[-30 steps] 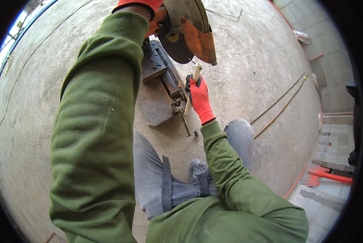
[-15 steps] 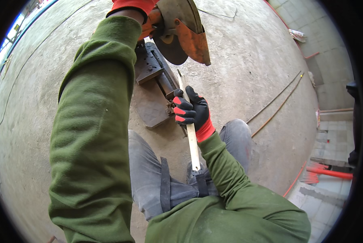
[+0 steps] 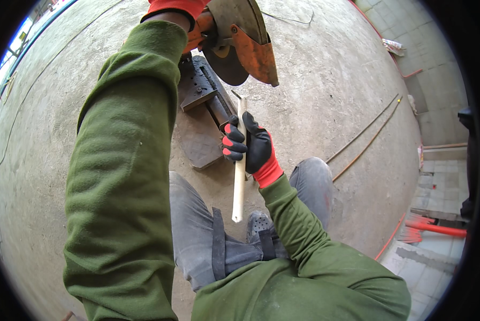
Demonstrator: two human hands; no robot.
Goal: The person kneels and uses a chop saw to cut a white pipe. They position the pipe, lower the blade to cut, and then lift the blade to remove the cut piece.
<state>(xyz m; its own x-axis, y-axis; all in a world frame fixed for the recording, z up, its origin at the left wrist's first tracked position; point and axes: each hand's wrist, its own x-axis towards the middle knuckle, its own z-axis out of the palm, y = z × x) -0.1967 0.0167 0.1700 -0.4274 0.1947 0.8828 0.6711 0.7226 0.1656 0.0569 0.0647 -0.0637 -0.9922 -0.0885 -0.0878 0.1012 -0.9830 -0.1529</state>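
Right hand (image 3: 249, 146), in a black and red glove, is closed round a pale tube (image 3: 240, 160), gripping it in its upper half. The tube lies lengthwise just right of the chop saw's vise (image 3: 201, 88); its far end reaches under the raised saw blade (image 3: 233, 40), and its near end hangs free over the person's knee. Left hand (image 3: 177, 7), red-gloved, is at the saw handle above the vise; it is cut off by the frame edge, so its grip cannot be told. The orange blade guard (image 3: 256, 56) stands clear above the tube.

Judged progress: the tube is not yet clamped in the vise and the blade is up, so positioning is in hand while clamping and cutting remain.

Against the frame half a second ago, the tube has advanced toward the blade, and the right hand has moved with it. Thin rods (image 3: 365, 134) lie on the concrete floor (image 3: 325, 91) well right of the vise.
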